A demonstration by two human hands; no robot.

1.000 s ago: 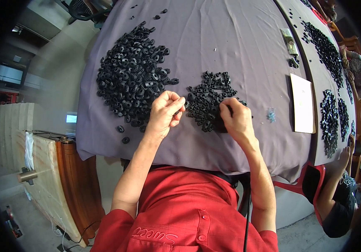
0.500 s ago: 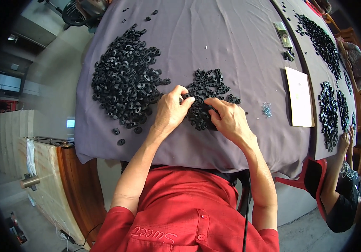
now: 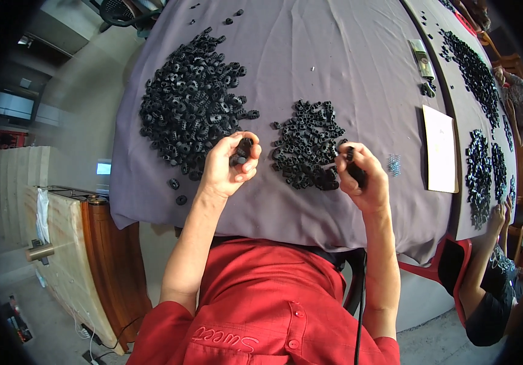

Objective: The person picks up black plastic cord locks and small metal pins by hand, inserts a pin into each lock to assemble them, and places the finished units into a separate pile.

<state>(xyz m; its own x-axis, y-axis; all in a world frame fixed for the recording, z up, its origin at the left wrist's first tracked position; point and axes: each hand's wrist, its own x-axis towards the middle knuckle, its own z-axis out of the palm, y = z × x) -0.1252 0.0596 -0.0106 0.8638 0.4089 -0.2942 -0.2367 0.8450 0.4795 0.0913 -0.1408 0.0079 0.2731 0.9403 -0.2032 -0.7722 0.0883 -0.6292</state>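
My left hand (image 3: 231, 164) is raised above the cloth with its fingers curled round a small black ribbed part (image 3: 242, 149). Over the right edge of the middle pile, my right hand (image 3: 363, 173) is closed on another small black part (image 3: 351, 154), somewhat blurred. Between my hands lies a loose pile of small black ring-like pieces (image 3: 307, 140). Beyond my left hand rises a larger heap of black ribbed, knob-like parts (image 3: 191, 100). How many pieces each hand holds is hidden by the fingers.
Small clear-blue beads or springs (image 3: 394, 164) lie right of my right hand, near a white card (image 3: 439, 149). A flat packet (image 3: 421, 59) is farther back. On the adjoining table are more black piles (image 3: 477, 173); another person's hands (image 3: 500, 214) work there.
Both hands have lifted off the middle pile and moved apart, each now with a black part in its fingers. The whole view has shifted slightly.
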